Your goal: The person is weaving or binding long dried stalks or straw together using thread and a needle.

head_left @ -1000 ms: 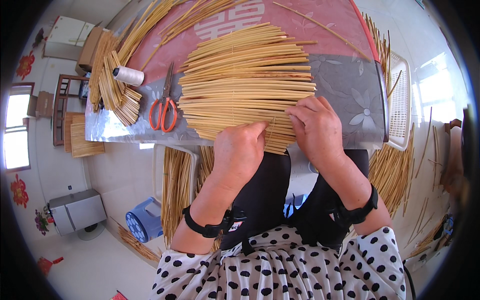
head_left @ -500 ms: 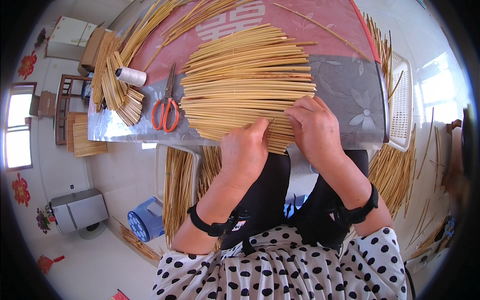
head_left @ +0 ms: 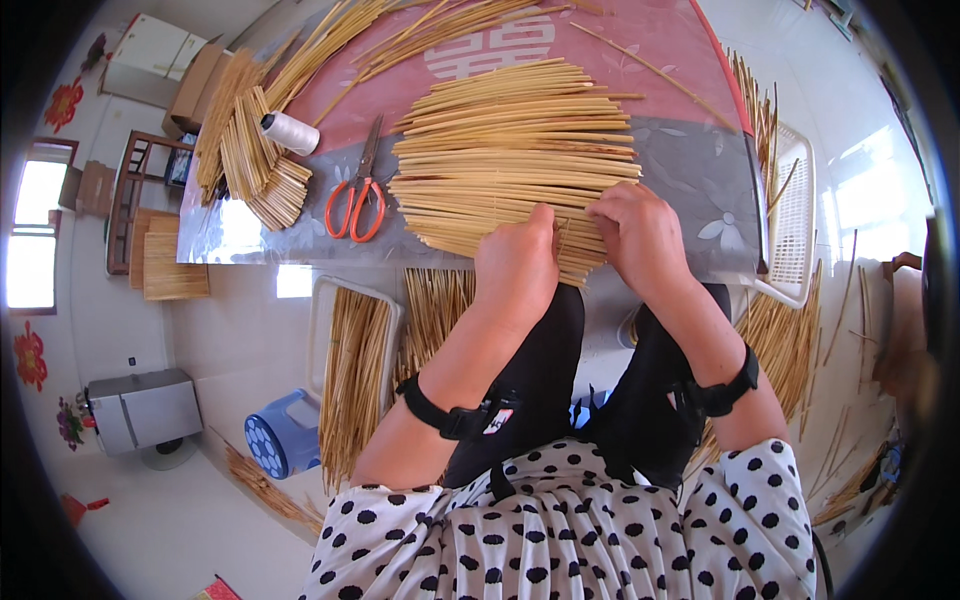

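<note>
A mat of pale straw-coloured stalks (head_left: 510,150), laid side by side and bound across with thread, lies on the table. My left hand (head_left: 515,265) is closed on its near edge, thumb uppermost, beside a line of binding. At the right ends of the nearest stalks, my right hand (head_left: 640,230) is closed in a pinch; whatever its fingertips hold is too small to make out. Left of the mat lie orange-handled scissors (head_left: 357,200), their blades pointing away from me. Farther left, a spool of white thread (head_left: 290,133) rests by bundled stalks (head_left: 250,150).
Loose stalks (head_left: 450,40) lie along the far side of the table (head_left: 690,170). Below its front edge stands a pale bin of stalks (head_left: 355,370), with a blue stool (head_left: 283,435) to its left. A white basket (head_left: 790,220) is beyond the right edge.
The whole view has shifted a little, so the table things appear farther right. Both hands stay at the mat's near edge, closed as before, with little movement against it.
</note>
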The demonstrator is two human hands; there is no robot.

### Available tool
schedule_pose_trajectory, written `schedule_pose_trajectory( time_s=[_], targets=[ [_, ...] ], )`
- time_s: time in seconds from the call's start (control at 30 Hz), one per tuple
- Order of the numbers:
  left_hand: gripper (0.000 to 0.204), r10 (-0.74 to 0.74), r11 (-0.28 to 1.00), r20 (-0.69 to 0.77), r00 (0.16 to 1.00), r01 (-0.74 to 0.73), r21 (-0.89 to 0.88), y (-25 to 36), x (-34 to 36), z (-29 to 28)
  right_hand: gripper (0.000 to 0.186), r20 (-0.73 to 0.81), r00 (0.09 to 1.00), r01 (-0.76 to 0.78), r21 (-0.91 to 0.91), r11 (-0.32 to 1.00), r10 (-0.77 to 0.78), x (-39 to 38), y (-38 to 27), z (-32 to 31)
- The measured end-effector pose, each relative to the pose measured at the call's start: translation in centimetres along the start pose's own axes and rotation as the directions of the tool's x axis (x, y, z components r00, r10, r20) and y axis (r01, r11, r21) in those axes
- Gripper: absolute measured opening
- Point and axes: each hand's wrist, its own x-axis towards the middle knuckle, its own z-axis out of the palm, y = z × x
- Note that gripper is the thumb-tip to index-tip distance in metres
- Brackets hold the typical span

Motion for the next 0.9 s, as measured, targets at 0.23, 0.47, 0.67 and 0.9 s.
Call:
schedule_pose_trajectory(
  time_s=[0.23, 0.47, 0.67, 0.9],
  targets=[
    [0.006, 0.158, 0.98, 0.061, 0.986, -0.164, 0.115, -0.8, -2.3, -1.2, 0.01, 0.045, 0.998, -0.043, -0.017, 0.999, 0.044, -1.9, -1.8, 0.0],
    [0.006, 0.264, 0.96, -0.008, 0.964, -0.262, 0.103, -2.4, -3.8, -1.4, 0.007, 0.025, 0.997, -0.077, -0.034, 0.996, 0.078, -3.8, -4.2, -1.2],
    [0.009, 0.243, 0.968, -0.053, 0.969, -0.246, -0.048, -3.6, -3.4, -1.6, 0.008, -0.102, 0.98, -0.186, -0.142, 0.972, 0.173, -4.9, -5.2, -1.1],
    [0.008, 0.244, 0.96, -0.025, 0.97, -0.245, -0.14, -3.7, -3.0, -2.1, 0.009, -0.07, 0.989, -0.14, -0.214, 0.967, 0.127, -3.9, -5.9, -0.3]
  ],
)
